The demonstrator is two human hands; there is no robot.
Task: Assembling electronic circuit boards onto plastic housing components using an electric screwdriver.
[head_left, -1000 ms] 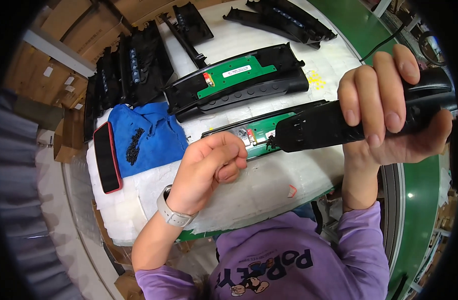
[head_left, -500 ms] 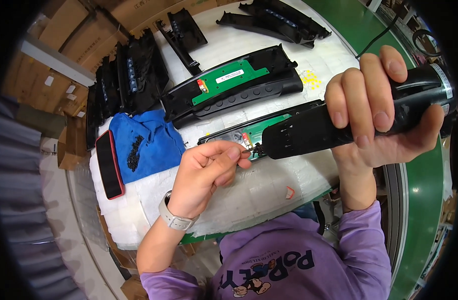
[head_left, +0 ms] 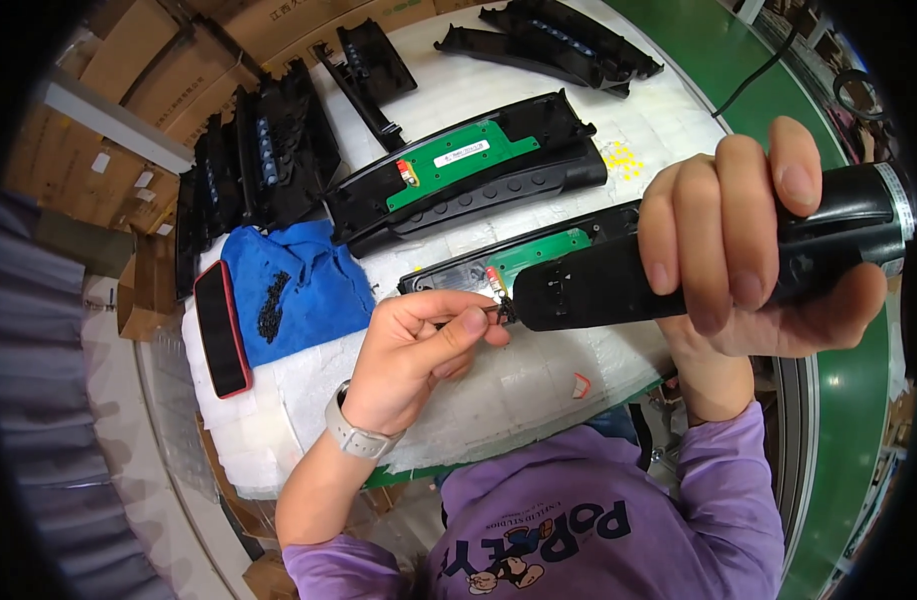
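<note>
My right hand (head_left: 728, 240) is wrapped round a thick black electric screwdriver (head_left: 598, 285), held nearly level above the table with its tip to the left. At that tip, my left hand (head_left: 428, 340) pinches a thin shaft, apparently the bit, between thumb and fingers. A small cluster of black screws (head_left: 505, 308) clings there, beside the fingertips. Behind the hands lies a black housing (head_left: 438, 275) with a green circuit board (head_left: 548, 255), partly covered by the tool. Farther back rests another black housing (head_left: 568, 180) carrying a green board (head_left: 468, 160).
At left, a blue cloth (head_left: 323, 270) bears a heap of small black screws (head_left: 271, 305), with a red-edged phone (head_left: 221, 330) alongside. More black housings (head_left: 278, 150) stand at the back left and back right. Yellow dots (head_left: 623, 160) mark the white table covering (head_left: 478, 390).
The screwdriver and my right hand have come lower and a little nearer me, with the tip shifting slightly left. My left hand still pinches at the tip, having barely moved.
</note>
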